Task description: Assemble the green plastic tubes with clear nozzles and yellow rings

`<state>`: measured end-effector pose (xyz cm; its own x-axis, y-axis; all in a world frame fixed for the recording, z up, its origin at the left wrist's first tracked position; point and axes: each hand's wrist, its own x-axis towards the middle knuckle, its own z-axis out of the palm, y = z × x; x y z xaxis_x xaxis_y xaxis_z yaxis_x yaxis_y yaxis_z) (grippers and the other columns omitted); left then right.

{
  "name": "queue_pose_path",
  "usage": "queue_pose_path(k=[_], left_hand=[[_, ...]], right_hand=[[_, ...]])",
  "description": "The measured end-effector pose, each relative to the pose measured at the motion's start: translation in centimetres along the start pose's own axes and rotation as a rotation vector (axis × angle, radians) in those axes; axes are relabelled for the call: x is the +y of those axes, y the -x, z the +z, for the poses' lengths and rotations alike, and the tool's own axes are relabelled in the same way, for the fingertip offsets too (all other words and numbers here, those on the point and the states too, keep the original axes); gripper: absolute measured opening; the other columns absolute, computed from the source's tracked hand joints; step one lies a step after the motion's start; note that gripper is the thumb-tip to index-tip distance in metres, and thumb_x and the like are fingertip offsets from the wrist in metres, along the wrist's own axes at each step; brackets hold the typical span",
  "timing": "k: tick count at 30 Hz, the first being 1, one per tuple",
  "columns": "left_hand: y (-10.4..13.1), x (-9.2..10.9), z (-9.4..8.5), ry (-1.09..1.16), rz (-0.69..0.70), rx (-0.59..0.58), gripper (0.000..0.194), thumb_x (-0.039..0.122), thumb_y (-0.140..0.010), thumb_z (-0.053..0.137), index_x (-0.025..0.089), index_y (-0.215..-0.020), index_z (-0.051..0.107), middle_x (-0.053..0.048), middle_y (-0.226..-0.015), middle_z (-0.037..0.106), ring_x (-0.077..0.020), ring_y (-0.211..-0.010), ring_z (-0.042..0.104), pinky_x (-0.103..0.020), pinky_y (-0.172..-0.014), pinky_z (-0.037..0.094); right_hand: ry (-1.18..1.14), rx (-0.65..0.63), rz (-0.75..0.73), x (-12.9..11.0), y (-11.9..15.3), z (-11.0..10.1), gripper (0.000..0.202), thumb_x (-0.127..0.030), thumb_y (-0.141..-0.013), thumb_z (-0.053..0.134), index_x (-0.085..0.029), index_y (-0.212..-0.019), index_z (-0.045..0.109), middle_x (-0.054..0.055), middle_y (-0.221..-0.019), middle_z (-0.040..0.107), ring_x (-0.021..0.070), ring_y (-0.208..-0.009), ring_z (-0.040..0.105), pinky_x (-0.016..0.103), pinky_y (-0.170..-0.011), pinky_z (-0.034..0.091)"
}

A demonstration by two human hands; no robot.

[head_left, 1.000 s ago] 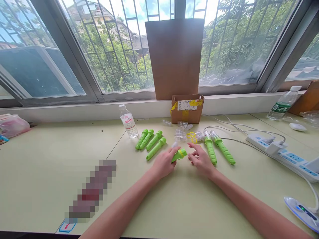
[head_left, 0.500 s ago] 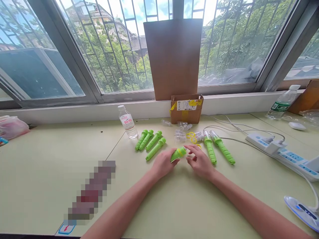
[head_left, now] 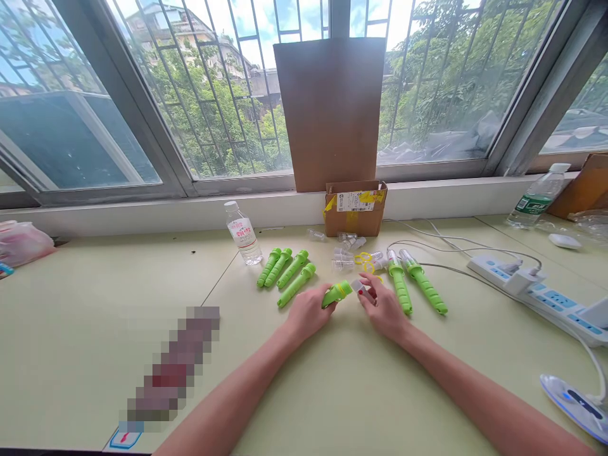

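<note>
My left hand [head_left: 308, 311] is closed around a green plastic tube [head_left: 336, 293] with a threaded mouth and a yellow ring near that end. The mouth points right. Just beside it, my right hand [head_left: 386, 310] pinches a small whitish plastic piece [head_left: 359, 288], on or by which a red spot shows. The piece and the tube mouth are close but apart. Several spiral-grooved green tubes [head_left: 297, 285] lie beyond my left hand. To the right of my right hand lie two green tubes [head_left: 401, 288] with clear tops.
Clear plastic caps [head_left: 342, 261] and yellow rings [head_left: 365, 257] lie beyond my hands, before a small cardboard box [head_left: 354, 221]. A water bottle [head_left: 244, 235] stands left of it. At right are a power strip [head_left: 546, 294], cables and another bottle [head_left: 536, 199].
My right hand has drawn slightly back from the tube mouth, and the whitish piece in its fingers now shows plainly. My left hand and the tube have shifted slightly left.
</note>
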<state>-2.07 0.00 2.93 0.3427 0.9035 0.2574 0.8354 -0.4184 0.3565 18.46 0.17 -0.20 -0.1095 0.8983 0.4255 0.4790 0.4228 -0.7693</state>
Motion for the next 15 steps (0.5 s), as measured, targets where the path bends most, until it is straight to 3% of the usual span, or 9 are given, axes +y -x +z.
queue_pose_path(k=[2, 6, 11, 15], left_hand=[[0.0, -0.1, 0.0, -0.044, -0.030, 0.011, 0.027, 0.034, -0.085, 0.053, 0.021, -0.108, 0.059, -0.004, -0.082, 0.069, -0.0205, -0.075, 0.065, -0.025, -0.061, 0.039], [-0.1, -0.5, -0.2, -0.072, -0.032, 0.031, 0.023, 0.035, -0.086, 0.052, 0.022, -0.103, 0.060, -0.002, -0.079, 0.068, -0.0189, -0.073, 0.065, -0.024, -0.059, 0.037], [0.0, -0.6, -0.2, -0.071, 0.067, 0.029, 0.020, 0.031, -0.084, 0.057, 0.025, -0.102, 0.062, 0.000, -0.086, 0.069, -0.0173, -0.074, 0.064, -0.024, -0.059, 0.037], [0.0, -0.7, -0.1, -0.081, 0.094, 0.030, 0.024, 0.028, -0.081, 0.060, 0.025, -0.104, 0.062, 0.000, -0.089, 0.070, -0.0174, -0.076, 0.065, -0.024, -0.060, 0.039]], right_hand=[[-0.068, 0.056, 0.062, -0.2, 0.0, -0.1, 0.034, -0.028, -0.084, 0.055, -0.019, -0.117, 0.049, 0.009, -0.104, 0.064, 0.0157, -0.063, 0.059, 0.030, -0.056, 0.050], [-0.224, 0.077, 0.103, -0.9, 0.1, -0.5, 0.025, -0.035, -0.085, 0.058, -0.018, -0.103, 0.058, 0.006, -0.085, 0.063, 0.0160, -0.064, 0.058, 0.029, -0.054, 0.050], [-0.380, 0.064, 0.095, -1.3, 0.3, -0.7, 0.028, -0.039, -0.086, 0.055, -0.017, -0.101, 0.063, 0.008, -0.094, 0.060, 0.0129, -0.061, 0.056, 0.027, -0.050, 0.050], [-0.381, 0.030, 0.076, -1.3, 0.4, -0.6, 0.027, -0.038, -0.088, 0.054, -0.017, -0.100, 0.064, 0.006, -0.088, 0.058, 0.0121, -0.058, 0.055, 0.027, -0.048, 0.050]])
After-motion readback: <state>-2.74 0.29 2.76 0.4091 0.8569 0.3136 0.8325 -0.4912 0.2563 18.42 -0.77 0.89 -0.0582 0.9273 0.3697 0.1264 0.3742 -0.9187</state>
